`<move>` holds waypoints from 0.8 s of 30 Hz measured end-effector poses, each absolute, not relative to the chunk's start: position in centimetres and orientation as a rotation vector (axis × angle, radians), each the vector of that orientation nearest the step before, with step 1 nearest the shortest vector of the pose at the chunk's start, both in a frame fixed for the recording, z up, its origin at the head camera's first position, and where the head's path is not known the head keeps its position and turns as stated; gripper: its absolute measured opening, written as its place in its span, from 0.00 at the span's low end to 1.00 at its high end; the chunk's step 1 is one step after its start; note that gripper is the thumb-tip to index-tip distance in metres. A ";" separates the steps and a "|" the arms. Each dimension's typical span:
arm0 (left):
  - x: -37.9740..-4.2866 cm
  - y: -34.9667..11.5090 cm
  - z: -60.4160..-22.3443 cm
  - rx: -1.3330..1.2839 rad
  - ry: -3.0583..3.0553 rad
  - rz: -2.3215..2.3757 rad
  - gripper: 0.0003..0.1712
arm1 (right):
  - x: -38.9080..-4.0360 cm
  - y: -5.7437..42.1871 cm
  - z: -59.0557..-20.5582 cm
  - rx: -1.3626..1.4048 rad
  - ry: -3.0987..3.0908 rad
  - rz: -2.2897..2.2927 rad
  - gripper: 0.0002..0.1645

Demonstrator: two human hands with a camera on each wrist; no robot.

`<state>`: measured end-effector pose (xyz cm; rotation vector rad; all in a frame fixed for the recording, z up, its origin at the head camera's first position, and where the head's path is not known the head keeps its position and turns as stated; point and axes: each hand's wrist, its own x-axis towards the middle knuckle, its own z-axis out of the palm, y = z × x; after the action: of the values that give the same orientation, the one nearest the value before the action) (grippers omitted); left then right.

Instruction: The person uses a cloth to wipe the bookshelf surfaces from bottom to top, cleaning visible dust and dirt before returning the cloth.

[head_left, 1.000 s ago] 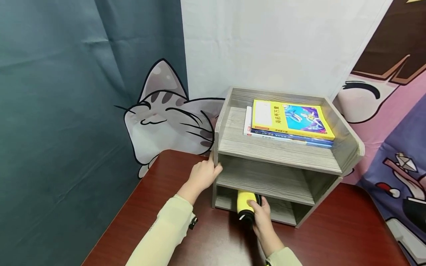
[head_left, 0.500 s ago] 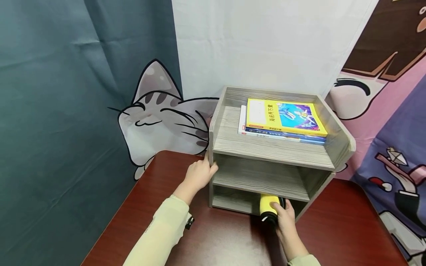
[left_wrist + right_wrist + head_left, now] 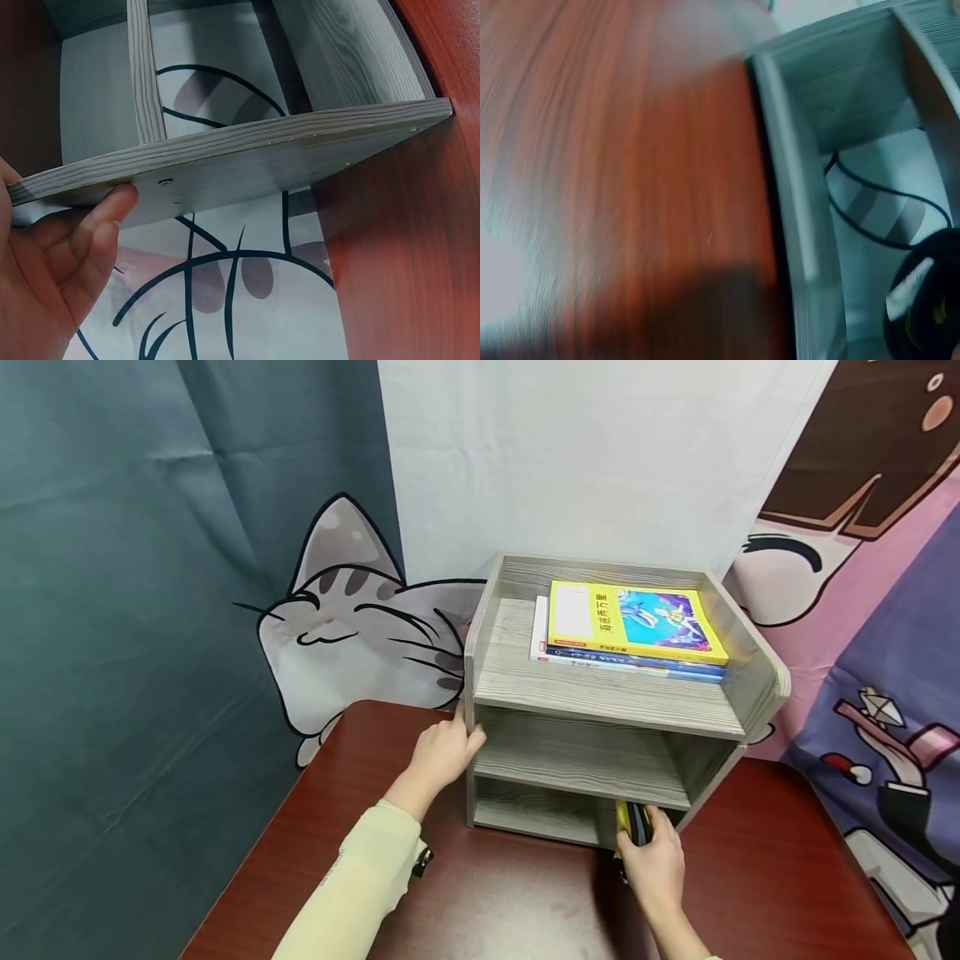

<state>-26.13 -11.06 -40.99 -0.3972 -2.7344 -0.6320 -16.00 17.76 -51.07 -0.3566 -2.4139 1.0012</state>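
The tabletop [image 3: 525,893] shows its rear left corner, while the head view cuts off its front edge. A pale sleeve [image 3: 360,868] crosses the left edge, cut off at the bottom, with a small dark item [image 3: 422,862] at the cuff, too small to make out. The left hand [image 3: 441,753] grips the left panel of the grey shelf unit [image 3: 577,743] by its front edge, fingers on the outer face; its thumb is mostly cut off in the left wrist view. The unit stands toward the tabletop's rear edge. Its top carries stacked books [image 3: 637,622], the lower covers hidden. Near the right end of the lowest compartment, a yellow-and-black object [image 3: 622,817] juts past the front edge, its far end hidden under the shelf above. The right hand [image 3: 658,860] holds it, covering much of it and the unit's lower right corner. The blurred right wrist view crops its dark end; whether it touches the compartment floor, I cannot tell.
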 end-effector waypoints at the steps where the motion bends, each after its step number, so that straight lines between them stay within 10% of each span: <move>1: -26.1 -11.0 -41.0 -0.399 -2.737 -0.634 0.28 | -15.9 18.0 -51.3 -0.314 -2.388 0.911 0.32; 14: -26.0 -11.1 -40.9 -0.395 -2.761 -0.644 0.23 | -15.8 20.8 -54.5 0.114 -2.276 0.177 0.39; 24: -26.0 -11.2 -40.8 -0.407 -2.768 -0.616 0.32 | -16.1 20.2 -53.9 0.046 -2.431 0.120 0.21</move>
<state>-26.03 -11.17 -40.81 -0.4073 -2.7682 -0.6158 -16.14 20.22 -53.87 0.0457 -2.4305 0.1196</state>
